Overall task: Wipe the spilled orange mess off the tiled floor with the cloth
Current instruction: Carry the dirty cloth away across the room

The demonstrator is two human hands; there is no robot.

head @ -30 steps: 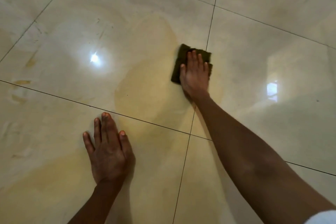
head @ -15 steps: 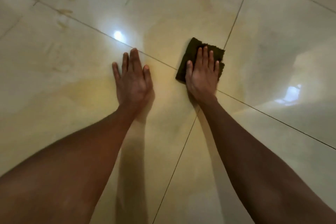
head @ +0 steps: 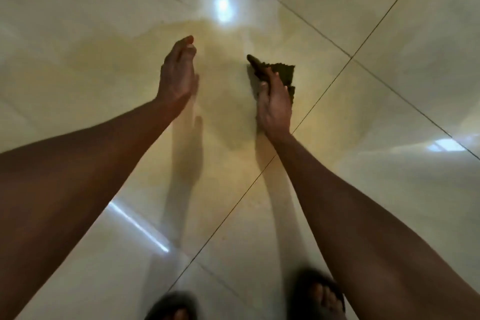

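Right hand (head: 274, 104) grips a dark cloth (head: 283, 73) for wiping the orange-stained floor (head: 145, 54); left hand (head: 178, 73) hangs beside it, empty.

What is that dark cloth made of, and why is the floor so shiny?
The cloth looks like coarse, nubby fabric, maybe terry or a scrub pad: its edge is rough and its surface is matte. The floor looks like glazed, polished tile: it mirrors lights and arms, and thin dark grout lines cross it.
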